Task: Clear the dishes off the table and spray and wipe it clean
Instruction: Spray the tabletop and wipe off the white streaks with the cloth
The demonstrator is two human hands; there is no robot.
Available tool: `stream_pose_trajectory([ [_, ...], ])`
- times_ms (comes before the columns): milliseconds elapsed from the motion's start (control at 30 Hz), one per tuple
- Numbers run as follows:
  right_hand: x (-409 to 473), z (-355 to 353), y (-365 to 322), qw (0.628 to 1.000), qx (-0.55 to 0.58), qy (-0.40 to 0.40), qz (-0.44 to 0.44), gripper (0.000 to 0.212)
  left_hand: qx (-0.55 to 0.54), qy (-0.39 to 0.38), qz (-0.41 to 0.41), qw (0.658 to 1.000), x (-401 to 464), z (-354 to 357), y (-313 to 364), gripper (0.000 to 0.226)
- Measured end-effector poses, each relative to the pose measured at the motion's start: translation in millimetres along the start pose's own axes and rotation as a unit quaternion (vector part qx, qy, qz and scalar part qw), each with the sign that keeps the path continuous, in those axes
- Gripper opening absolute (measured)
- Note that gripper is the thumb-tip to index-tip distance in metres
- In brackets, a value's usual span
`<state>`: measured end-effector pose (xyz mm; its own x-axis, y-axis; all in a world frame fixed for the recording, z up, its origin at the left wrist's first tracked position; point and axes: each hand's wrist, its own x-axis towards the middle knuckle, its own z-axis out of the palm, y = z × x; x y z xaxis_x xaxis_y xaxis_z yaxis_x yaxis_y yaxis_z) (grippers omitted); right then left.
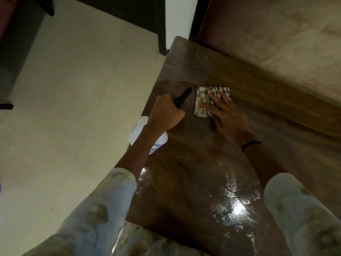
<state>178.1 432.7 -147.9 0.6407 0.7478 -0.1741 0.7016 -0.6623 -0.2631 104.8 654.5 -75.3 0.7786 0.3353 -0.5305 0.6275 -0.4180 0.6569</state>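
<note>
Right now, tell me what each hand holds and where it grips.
The left hand grips the spray bottle at its black trigger head. The right hand holds nothing; its straight fingers press the checked cloth flat on the table.

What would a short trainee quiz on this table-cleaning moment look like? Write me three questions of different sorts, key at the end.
1. True or false: the left hand grips the spray bottle.
2. Multiple choice: the right hand is A) lifting a plate, B) pressing flat on the checked cloth, C) hanging idle off the table.
3. Fill in: the wet glare on the table lies on the part ____ to the person, compared with the cloth.

Key
1. True; its fingers curl round the black spray head, with the white body below the wrist at the table edge.
2. B; the fingers lie spread on the cloth.
3. Nearer.
</note>
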Motion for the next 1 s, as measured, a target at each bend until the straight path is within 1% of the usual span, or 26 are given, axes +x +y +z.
stream_pose_trajectory([
  [100,2,-2,1,1.0,-0.008,-0.004,-0.009,0.043,-0.009,0.018,-0.008,1.0,15,5,13,0.012],
  [167,3,-3,3,1.0,-0.005,0.0,-0.01,0.044,-0.007,0.034,-0.012,0.999,25,5,17,0.014],
  [233,5,-3,6,1.0,0.005,0.002,-0.007,0.043,0.005,0.037,-0.001,0.999,32,3,20,0.011],
  [333,16,-7,14,1.0,0.014,-0.004,-0.006,0.041,0.011,0.045,-0.005,0.999,40,-2,22,0.019],
  [400,26,-13,20,1.0,0.017,-0.009,0.006,0.042,0.011,0.054,-0.008,0.998,44,-7,23,0.013],
  [500,46,-19,29,0.999,0.029,-0.003,0.02,0.043,0.008,0.061,-0.013,0.998,51,-13,23,0.016],
  [667,97,-21,21,0.994,0.055,0.02,0.093,0.045,0.002,0.049,-0.009,0.999,55,-23,20,0.013],
  [733,121,-21,3,0.993,0.056,0.025,0.104,0.046,0.001,0.052,-0.011,0.999,56,-26,17,0.021],
  [800,143,-19,-18,0.996,0.046,0.012,0.079,0.048,-0.001,0.061,-0.009,0.998,56,-29,15,0.031],
  [833,150,-16,-29,0.998,0.026,0.004,0.053,0.049,-0.002,0.062,-0.008,0.998,56,-30,13,0.029],
  [900,149,-6,-48,1.0,-0.01,0.001,-0.024,0.049,-0.006,0.058,-0.008,0.998,55,-33,13,0.011],
  [933,141,-1,-52,0.998,-0.011,0.005,-0.061,0.047,-0.007,0.057,-0.007,0.998,54,-34,13,0.009],
  [1000,118,6,-45,0.995,0.01,0.002,-0.099,0.044,-0.011,0.059,0.0,0.998,55,-37,10,0.018],
])
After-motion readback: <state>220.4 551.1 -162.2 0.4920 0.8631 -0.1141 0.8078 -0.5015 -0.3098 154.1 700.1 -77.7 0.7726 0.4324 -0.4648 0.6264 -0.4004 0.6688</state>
